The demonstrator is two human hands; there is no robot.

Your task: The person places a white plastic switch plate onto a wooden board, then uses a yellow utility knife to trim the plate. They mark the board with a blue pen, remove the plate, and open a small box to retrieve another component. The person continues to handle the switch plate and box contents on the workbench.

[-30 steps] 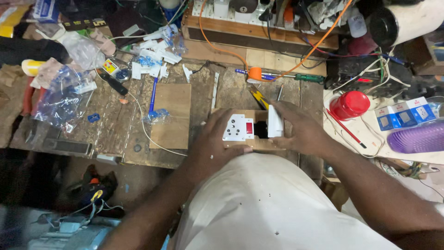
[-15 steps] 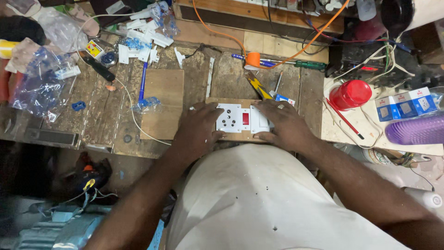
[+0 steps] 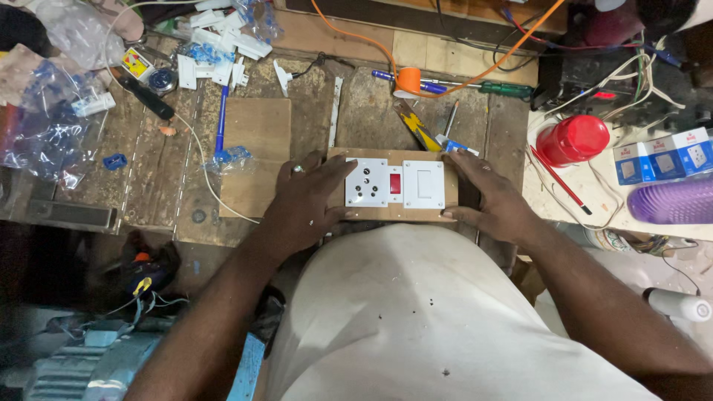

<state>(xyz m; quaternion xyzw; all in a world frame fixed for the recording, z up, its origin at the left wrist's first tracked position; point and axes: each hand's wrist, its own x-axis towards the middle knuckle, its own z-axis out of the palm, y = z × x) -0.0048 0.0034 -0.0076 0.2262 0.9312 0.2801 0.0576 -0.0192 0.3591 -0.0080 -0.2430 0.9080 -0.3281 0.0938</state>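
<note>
Even overhead light, sharp center, dim blurry lower-left, slight wide-angle edges.

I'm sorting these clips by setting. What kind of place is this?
Most likely an electrician's workbench: a scarred wooden bench, a wooden board with a socket and switch held between the left hand and right hand, plus screwdrivers and loose white switch parts.

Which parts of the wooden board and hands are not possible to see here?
Head view:
- Wooden board: near edge hidden by the white shirt.
- Left hand: palm hidden, covers the board's left end.
- Right hand: palm faces away.
- White socket: holes too small.
</note>
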